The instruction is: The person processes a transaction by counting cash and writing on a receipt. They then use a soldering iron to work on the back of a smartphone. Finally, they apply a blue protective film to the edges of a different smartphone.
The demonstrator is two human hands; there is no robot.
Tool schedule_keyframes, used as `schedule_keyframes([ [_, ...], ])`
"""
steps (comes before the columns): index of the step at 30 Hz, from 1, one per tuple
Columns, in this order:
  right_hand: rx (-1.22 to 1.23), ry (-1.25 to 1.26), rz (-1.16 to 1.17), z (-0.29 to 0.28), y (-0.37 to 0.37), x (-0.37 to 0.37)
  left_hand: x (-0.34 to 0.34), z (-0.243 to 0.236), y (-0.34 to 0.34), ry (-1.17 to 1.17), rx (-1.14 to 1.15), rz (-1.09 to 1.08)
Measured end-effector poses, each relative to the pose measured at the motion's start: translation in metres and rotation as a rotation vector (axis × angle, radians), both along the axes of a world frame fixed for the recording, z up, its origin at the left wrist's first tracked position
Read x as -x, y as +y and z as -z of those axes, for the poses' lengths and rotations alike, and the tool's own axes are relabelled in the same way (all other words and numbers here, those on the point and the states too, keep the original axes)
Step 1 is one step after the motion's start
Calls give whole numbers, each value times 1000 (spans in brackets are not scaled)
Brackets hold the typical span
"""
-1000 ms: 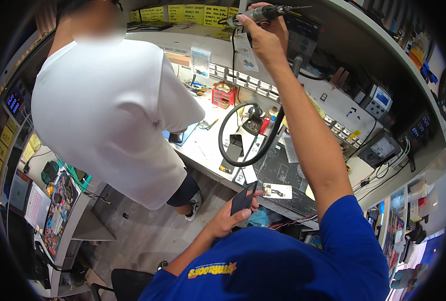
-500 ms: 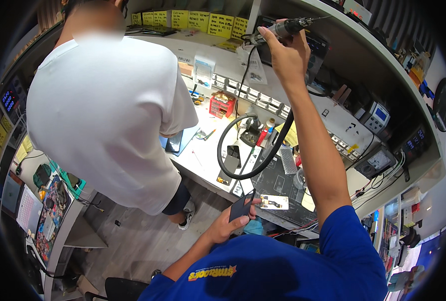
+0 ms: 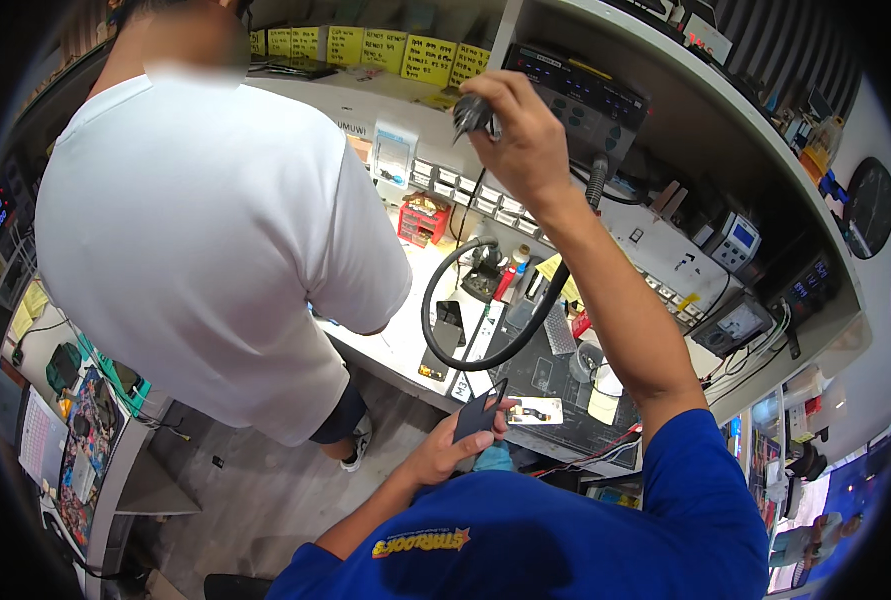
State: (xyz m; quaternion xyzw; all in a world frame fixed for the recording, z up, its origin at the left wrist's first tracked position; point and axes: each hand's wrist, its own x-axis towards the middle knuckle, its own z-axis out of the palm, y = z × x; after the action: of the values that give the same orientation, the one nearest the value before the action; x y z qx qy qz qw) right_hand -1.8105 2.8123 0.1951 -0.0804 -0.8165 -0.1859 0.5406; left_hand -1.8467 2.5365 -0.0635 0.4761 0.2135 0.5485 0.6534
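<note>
Raised high in front of the hot-air station (image 3: pixel 580 105), my right hand (image 3: pixel 525 140) is closed round a dark cylindrical hand tool (image 3: pixel 473 115). Its tip cannot be made out at this angle. Low near my body, my left hand (image 3: pixel 455 450) holds a thin dark phone-sized panel (image 3: pixel 475 417), thumb across its lower edge. Just right of the panel, a white card with a black part on it (image 3: pixel 533 411) lies at the bench edge. A black hose (image 3: pixel 435 335) loops over the bench between my two hands. Two dark phones or phone parts (image 3: pixel 445 335) lie behind the loop.
A person in a white shirt (image 3: pixel 205 230) stands close on my left at the bench. Red drawers (image 3: pixel 423 222), small bins (image 3: pixel 485 200) and a shelf with yellow boxes (image 3: pixel 385 50) line the back. Wires (image 3: pixel 605 452) cross the right front edge.
My right hand has come down and left with the tool, which has turned so its thin tip no longer shows. My left hand keeps the panel. The view has shifted slightly.
</note>
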Motion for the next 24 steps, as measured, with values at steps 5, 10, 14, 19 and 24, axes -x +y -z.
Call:
schedule_keyframes([
  [5,5,-63,-1,13,-6,-4,6,1,1,-11,-25,38],
  [10,3,-128,-76,39,-12,-27,12,3,0,13,-29,15],
  [14,-18,-287,-22,66,-9,-26,12,7,-2,6,-9,0],
  [19,-202,-621,344,101,15,-10,7,10,4,61,53,8],
  [24,-203,-593,366,161,77,-3,-14,30,10,-68,126,20],
])
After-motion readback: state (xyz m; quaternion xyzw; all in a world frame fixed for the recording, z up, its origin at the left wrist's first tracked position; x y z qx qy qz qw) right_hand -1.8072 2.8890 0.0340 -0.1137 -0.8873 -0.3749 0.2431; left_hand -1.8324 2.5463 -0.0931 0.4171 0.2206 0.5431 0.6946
